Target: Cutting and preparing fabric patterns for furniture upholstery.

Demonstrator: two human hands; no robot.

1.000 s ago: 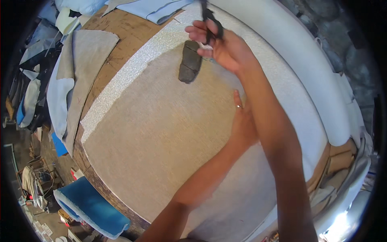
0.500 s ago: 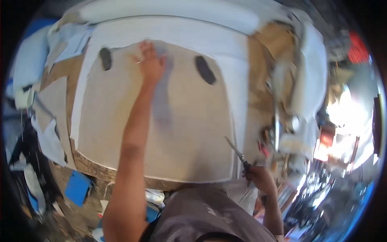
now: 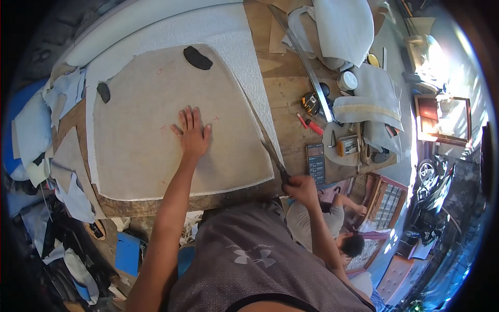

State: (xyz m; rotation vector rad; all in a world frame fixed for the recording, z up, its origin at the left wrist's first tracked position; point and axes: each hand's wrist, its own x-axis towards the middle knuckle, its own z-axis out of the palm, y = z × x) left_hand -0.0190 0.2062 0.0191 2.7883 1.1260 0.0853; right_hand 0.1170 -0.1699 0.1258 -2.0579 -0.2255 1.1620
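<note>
A large beige fabric panel [image 3: 140, 135] with a few red marks lies over white textured material [image 3: 228, 39] on the table. My left hand [image 3: 193, 136] rests flat on the panel, fingers spread. With its fingers wrapped round the handles, my right hand [image 3: 301, 190] grips a pair of scissors [image 3: 274, 160]. Their blades lie at the right edge of the panel, along a narrow gap between it and the white strip. Two dark, oblong weights, a larger one [image 3: 198, 58] and a smaller one [image 3: 103, 92], sit on the far part of the panel.
Right of the panel lie a long metal ruler [image 3: 306, 65], a tape measure [image 3: 311, 104], a red marker [image 3: 314, 127], a phone [image 3: 315, 164] and a white round container [image 3: 347, 80]. Fabric scraps [image 3: 73, 156] hang at the left. Another person [image 3: 322, 218] sits beyond my right arm.
The view has turned right and steadied. My left hand has shifted nearer on the panel, off its far edge. The scissors, held out before, are now at the panel's right edge.
</note>
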